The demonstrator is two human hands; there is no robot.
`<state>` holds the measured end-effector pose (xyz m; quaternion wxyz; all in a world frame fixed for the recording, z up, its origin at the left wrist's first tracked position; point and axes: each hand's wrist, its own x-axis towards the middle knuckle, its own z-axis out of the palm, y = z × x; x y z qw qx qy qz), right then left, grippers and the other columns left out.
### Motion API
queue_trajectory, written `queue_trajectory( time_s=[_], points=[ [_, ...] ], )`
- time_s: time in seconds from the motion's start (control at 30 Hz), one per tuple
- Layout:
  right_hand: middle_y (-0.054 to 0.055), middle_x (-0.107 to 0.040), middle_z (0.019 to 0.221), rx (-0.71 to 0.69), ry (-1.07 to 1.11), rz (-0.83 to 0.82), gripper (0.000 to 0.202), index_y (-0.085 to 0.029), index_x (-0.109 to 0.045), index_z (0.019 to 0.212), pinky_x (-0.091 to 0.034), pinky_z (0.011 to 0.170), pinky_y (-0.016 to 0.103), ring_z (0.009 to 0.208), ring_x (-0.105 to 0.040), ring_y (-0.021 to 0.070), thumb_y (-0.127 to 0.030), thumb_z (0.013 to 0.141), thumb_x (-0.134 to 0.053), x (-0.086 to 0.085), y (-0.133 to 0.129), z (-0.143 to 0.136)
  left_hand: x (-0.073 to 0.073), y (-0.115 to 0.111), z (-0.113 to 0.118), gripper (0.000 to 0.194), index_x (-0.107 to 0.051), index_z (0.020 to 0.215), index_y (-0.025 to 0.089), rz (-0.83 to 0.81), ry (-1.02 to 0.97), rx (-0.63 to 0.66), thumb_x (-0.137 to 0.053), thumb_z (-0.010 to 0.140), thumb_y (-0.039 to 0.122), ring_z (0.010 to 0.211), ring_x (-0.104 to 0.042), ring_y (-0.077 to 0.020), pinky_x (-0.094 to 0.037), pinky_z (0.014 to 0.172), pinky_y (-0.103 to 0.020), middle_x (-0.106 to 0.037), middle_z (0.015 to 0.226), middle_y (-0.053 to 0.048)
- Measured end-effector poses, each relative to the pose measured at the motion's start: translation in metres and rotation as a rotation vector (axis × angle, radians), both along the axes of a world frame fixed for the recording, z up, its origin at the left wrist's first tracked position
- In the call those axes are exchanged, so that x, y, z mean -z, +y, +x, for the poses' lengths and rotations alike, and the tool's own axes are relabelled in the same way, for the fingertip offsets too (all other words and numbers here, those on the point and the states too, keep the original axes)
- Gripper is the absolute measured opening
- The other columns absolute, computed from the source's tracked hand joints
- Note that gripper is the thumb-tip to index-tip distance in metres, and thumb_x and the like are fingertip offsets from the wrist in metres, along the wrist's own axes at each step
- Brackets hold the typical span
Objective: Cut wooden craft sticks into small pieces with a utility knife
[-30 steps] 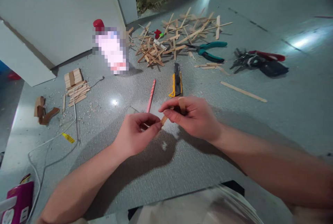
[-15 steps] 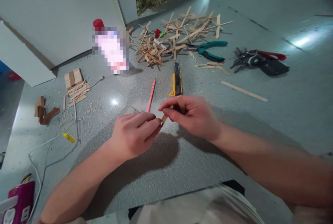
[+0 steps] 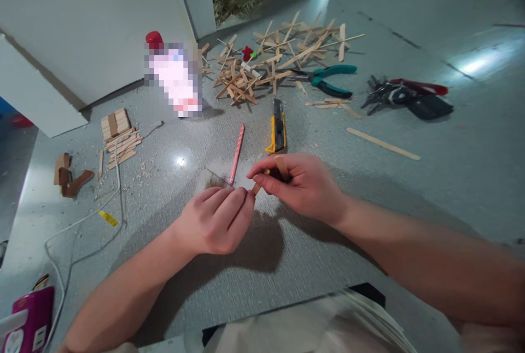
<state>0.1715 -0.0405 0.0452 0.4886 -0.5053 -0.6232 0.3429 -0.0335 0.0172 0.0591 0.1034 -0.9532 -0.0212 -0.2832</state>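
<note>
Small wooden sticks (image 3: 281,168) are held in my right hand (image 3: 305,189), one upright between its curled fingers and another pinched at the thumb. My left hand (image 3: 217,219) is closed, its fingertips pinching the lower end of the stick at the right thumb. Just beyond my hands lie a red-and-white striped pencil (image 3: 237,153) and a yellow-and-black utility knife (image 3: 278,128). A thin dark piece (image 3: 217,175) lies close to my left fingers.
Crossed wooden sticks (image 3: 238,82) are heaped at the back, beside teal pliers (image 3: 334,80). A red-and-black tool (image 3: 410,98) lies right. Stacked sticks (image 3: 116,124), a white cable (image 3: 118,178) and a purple power strip (image 3: 33,314) are left.
My left hand has shifted slightly downward and turned, uncovering the pencil's lower end. The right hand has moved slightly left, still holding the sticks.
</note>
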Motion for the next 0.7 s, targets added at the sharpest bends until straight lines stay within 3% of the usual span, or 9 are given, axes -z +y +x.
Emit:
queue_trajectory(
  time_s=[0.13,0.23,0.37,0.43,0.5,0.53,0.63,0.7],
  points=[
    [-0.007,-0.051,0.058,-0.019,-0.01,-0.001,0.018,-0.019,-0.071,0.085,-0.033,0.052,0.024,0.052,-0.042,0.008,-0.031,0.093,-0.061,0.0,0.0,0.0,0.002,0.0,0.004,0.007,-0.061,0.1,0.013,-0.062,0.002,-0.05,-0.06,0.093,0.013,0.069,-0.069,-0.0133,-0.051,0.057,-0.027,-0.074,0.087,-0.004],
    [-0.006,-0.053,0.059,-0.041,-0.016,0.013,0.016,-0.02,-0.071,0.086,-0.035,0.053,0.023,0.053,-0.043,0.008,-0.029,0.093,-0.06,-0.001,-0.001,0.0,0.003,0.0,0.01,0.001,-0.055,0.097,0.016,-0.215,-0.045,-0.159,-0.054,0.096,0.017,0.064,-0.064,-0.011,-0.046,0.054,-0.024,-0.071,0.084,-0.003],
    [-0.006,-0.055,0.058,-0.012,0.036,-0.019,0.015,-0.02,-0.072,0.087,-0.036,0.052,0.024,0.052,-0.046,0.0083,-0.029,0.092,-0.061,-0.001,-0.002,0.0,-0.002,0.01,0.008,0.011,-0.052,0.095,0.018,-0.329,-0.076,-0.324,-0.042,0.097,0.016,0.059,-0.059,-0.0106,-0.039,0.05,-0.022,-0.066,0.078,-0.003],
    [-0.005,-0.058,0.058,-0.004,0.093,-0.059,0.015,-0.02,-0.072,0.087,-0.037,0.05,0.024,0.051,-0.05,0.0089,-0.03,0.091,-0.062,0.0,-0.003,0.0,-0.005,0.022,-0.001,0.013,-0.055,0.094,0.017,-0.334,-0.052,-0.491,-0.043,0.096,0.016,0.054,-0.053,-0.0124,-0.03,0.048,-0.024,-0.063,0.072,-0.004],
    [-0.004,-0.06,0.058,-0.004,0.142,-0.091,0.015,-0.02,-0.072,0.087,-0.037,0.049,0.023,0.052,-0.054,0.0098,-0.032,0.09,-0.064,0.002,-0.003,0.0,-0.01,0.036,-0.014,0.024,-0.058,0.082,0.017,-0.231,0.122,-0.854,-0.039,0.095,0.018,0.046,-0.042,-0.0127,-0.022,0.051,-0.025,-0.051,0.055,-0.001],
    [-0.004,-0.06,0.058,-0.007,0.158,-0.1,0.015,-0.02,-0.072,0.087,-0.038,0.048,0.023,0.052,-0.055,0.0102,-0.032,0.089,-0.064,0.002,-0.003,0.0,-0.012,0.043,-0.02,0.032,-0.059,0.076,0.016,-0.2,0.186,-0.951,-0.035,0.096,0.016,0.046,-0.04,-0.0123,-0.02,0.053,-0.025,-0.049,0.054,-0.002],
    [-0.004,-0.06,0.057,-0.009,0.168,-0.102,0.016,-0.019,-0.072,0.087,-0.039,0.048,0.023,0.051,-0.054,0.0103,-0.033,0.089,-0.065,0.004,-0.002,0.0,-0.018,0.053,-0.03,0.035,-0.058,0.067,0.016,-0.2,0.259,-0.944,-0.037,0.094,0.017,0.044,-0.029,-0.0091,-0.013,0.053,-0.026,-0.054,0.062,-0.005],
    [-0.004,-0.06,0.057,-0.009,0.168,-0.1,0.016,-0.019,-0.072,0.087,-0.038,0.047,0.023,0.05,-0.052,0.0099,-0.033,0.089,-0.065,0.004,-0.002,0.0,-0.021,0.048,-0.026,0.032,-0.059,0.064,0.018,-0.229,0.276,-0.888,-0.047,0.093,0.025,0.041,-0.024,-0.0096,-0.011,0.051,-0.027,-0.048,0.053,-0.001]
  ],
)
